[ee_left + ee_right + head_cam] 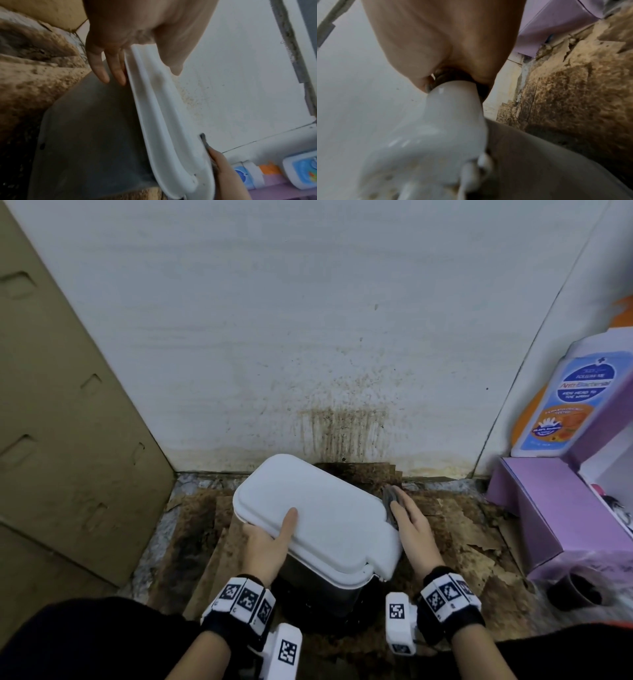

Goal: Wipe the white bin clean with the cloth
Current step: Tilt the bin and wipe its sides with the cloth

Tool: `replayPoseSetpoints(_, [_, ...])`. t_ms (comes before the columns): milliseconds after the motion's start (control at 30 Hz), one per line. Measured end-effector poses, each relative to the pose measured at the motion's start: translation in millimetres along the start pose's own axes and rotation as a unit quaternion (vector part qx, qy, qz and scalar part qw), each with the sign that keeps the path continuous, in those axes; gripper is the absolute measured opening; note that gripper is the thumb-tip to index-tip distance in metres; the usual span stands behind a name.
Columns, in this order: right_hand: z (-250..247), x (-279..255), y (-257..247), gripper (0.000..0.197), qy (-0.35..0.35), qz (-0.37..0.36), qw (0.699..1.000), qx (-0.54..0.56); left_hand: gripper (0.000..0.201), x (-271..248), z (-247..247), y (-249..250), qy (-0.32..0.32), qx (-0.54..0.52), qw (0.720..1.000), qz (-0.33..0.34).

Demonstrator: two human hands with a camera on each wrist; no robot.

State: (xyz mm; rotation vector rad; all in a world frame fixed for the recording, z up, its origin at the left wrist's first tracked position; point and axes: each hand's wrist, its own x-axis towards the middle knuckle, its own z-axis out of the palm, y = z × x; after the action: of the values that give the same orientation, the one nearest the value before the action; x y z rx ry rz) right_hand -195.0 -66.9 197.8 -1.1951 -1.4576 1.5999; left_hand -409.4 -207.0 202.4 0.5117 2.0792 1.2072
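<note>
Head view gives me the white bin on stained cardboard by the wall. My left hand grips its lid edge, thumb on top; my right hand presses a grey cloth against its right side, fingers straight.

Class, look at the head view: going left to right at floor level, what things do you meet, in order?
Cardboard sheet → left hand → white bin → cloth → right hand → purple box.
</note>
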Motion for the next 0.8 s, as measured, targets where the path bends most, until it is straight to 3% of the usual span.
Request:
replayPoseSetpoints(100, [-1.0, 4.4, 3.4, 0.039, -0.046, 0.006, 0.998, -0.048, 0.088, 0.7, 9.4, -7.7, -0.022, -0.062, 0.997, -0.028])
replayPoseSetpoints(267, [-2.5, -0.4, 3.6, 0.043, -0.062, -0.005, 0.997, -0.044, 0.063, -3.6, 14.0, -7.1, -0.064, -0.146, 0.985, -0.059])
replayPoseSetpoints(433, [-1.1, -13.7, 6.4, 0.044, -0.052, -0.019, 0.998, -0.023, 0.099, 7.0, 6.3, -14.4, -0.05, -0.146, 0.987, -0.033])
replayPoseSetpoints(500, [3.1, -23.5, 8.9, 0.046, -0.041, -0.019, 0.999, -0.014, 0.089, 6.6, 3.0, -6.4, -0.062, -0.139, 0.988, -0.018])
replayPoseSetpoints(667, [23.2, -51.8, 25.4, 0.046, 0.047, -0.021, 0.999, 0.007, 0.028, 1.7, -4.0, 17.2, -0.111, -0.099, 0.989, 0.01])
replayPoseSetpoints(800, [38.5, -69.9, 33.7, 0.049, 0.098, -0.017, 0.995, -0.029, 0.026, 9.4, -10.0, 25.0, -0.124, -0.05, 0.991, 0.029])
